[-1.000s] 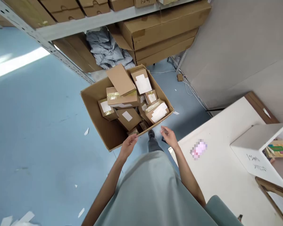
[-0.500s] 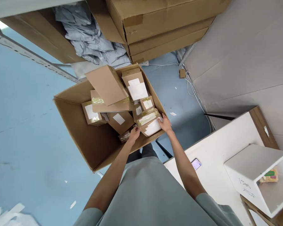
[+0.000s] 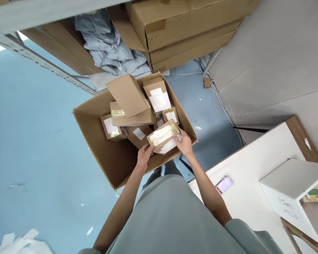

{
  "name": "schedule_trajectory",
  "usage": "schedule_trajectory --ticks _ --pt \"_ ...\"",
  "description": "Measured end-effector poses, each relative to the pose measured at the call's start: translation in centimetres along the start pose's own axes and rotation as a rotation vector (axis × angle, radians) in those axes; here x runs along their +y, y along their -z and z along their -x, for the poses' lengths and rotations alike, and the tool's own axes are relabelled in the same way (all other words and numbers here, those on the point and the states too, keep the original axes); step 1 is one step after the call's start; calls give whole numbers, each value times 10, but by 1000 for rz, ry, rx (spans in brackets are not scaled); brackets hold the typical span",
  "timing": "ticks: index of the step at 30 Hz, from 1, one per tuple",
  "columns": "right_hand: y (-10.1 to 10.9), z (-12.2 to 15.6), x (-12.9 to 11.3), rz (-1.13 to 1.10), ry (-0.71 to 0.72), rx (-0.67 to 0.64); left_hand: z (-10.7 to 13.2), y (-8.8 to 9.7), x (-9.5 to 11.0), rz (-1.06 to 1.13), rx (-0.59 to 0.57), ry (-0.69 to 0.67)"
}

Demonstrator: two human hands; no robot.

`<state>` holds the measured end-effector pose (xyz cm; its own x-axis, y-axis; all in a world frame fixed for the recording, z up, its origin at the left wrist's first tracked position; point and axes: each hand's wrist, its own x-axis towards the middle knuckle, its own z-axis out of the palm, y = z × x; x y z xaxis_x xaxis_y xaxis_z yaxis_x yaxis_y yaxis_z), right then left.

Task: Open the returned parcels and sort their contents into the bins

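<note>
A large open cardboard carton stands on the blue floor, holding several small taped parcels with white labels. Both my hands grip one small parcel with yellowish tape and a white label, tilted up above the carton's near right corner. My left hand holds its lower left end, fingers curled under it. My right hand clasps its right end. A flat brown box leans on top of the other parcels at the back.
Metal shelving with big cartons and grey plastic bags stands behind. A white table at right carries a phone and a white box. Paper scraps and cables lie on the floor.
My hands reached down into the carton, took hold of the small taped parcel and have lifted and tilted it up from the near right corner.
</note>
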<state>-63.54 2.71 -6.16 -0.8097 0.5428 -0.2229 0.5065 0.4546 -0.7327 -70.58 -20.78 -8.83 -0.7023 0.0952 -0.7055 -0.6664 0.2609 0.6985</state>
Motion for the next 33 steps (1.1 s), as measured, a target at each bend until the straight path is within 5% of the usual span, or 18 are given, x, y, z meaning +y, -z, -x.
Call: schedule_trajectory --ticks 5,10,15,24,33 --pt "36 53 -29 -62 116 174 66 51 18 5 -106 -83" --pt "75 133 -31 -23 110 310 123 58 7 -104 -386 -54" --pt "96 235 1 -8 -14 428 170 33 -43 -209 -659 18" --pt "117 427 108 -112 -335 654 257 -19 -112 -513 -1091 24" --pt "154 510 214 -168 -460 734 340 -105 -184 -744 -1235 70"
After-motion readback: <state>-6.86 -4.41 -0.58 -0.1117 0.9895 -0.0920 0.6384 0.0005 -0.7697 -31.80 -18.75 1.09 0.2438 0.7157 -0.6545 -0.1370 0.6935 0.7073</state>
